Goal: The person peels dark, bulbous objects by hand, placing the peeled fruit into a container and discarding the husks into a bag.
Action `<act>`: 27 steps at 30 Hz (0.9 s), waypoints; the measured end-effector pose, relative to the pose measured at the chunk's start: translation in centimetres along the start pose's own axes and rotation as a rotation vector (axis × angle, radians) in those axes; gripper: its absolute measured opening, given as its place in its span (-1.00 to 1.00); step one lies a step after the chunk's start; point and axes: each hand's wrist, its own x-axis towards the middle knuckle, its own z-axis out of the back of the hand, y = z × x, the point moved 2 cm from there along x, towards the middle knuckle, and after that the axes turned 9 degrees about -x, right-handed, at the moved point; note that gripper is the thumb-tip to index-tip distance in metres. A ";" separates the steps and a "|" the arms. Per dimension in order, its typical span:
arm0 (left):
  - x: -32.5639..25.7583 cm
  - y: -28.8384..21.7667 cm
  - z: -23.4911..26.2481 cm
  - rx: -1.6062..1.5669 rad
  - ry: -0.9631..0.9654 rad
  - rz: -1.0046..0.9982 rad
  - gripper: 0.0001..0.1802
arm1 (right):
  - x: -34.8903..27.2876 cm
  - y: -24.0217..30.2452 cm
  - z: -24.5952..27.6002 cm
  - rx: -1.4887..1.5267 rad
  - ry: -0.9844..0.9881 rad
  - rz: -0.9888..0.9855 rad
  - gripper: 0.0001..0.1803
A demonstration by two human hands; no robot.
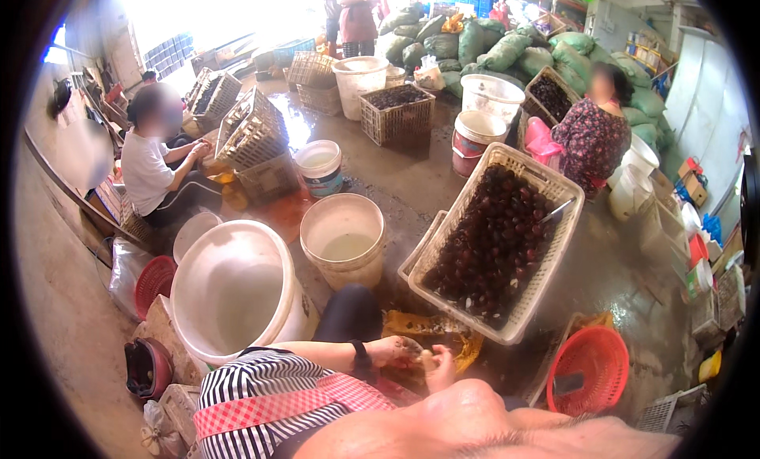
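My left hand (393,350) comes in from the lower left on a bare forearm with a black wristband, below a striped sleeve. Its fingers close on a small pale and dark piece (412,347). My right hand (440,369) is right beside it, touching or nearly touching the piece; what it holds is hidden. Both hands hover over a yellowish heap (427,326). Just beyond stands a tilted white plastic basket (546,269) full of dark round bulbs (491,245).
A big white tub (234,289) and a bucket of water (345,239) stand to the left. A red basket (590,368) sits to the right. Two seated people (150,170) (592,134) work on the wet floor among baskets, buckets and green sacks (507,51).
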 end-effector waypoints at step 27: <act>0.2 -0.5 -1.1 -0.220 -0.016 -0.058 -0.71 | -0.3 -2.6 0.2 0.048 -0.084 -0.130 -0.56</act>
